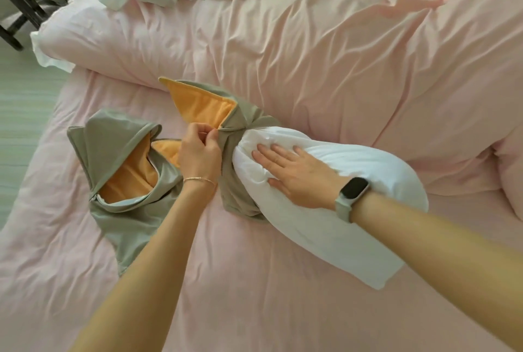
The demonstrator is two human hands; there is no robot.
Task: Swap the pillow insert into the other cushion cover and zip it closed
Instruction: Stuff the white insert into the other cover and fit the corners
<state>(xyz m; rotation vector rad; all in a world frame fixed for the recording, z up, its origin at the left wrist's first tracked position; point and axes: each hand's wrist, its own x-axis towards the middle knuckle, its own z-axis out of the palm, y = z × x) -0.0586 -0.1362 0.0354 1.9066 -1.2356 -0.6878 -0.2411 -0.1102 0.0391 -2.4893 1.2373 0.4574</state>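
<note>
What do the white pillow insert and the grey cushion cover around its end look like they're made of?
White pillow insert: looks like smooth woven fabric over soft filling; it dents under the flat right hand. Grey cushion cover: thin matte cloth, bunching into folds where the left hand pinches it, with a fleecy-looking orange lining.

no readable text — none anywhere

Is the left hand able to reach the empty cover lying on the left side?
Probably yes. The empty cover lies right beside the left hand, nothing between them. But that hand now pinches the other cover, so it must let go first.
</note>
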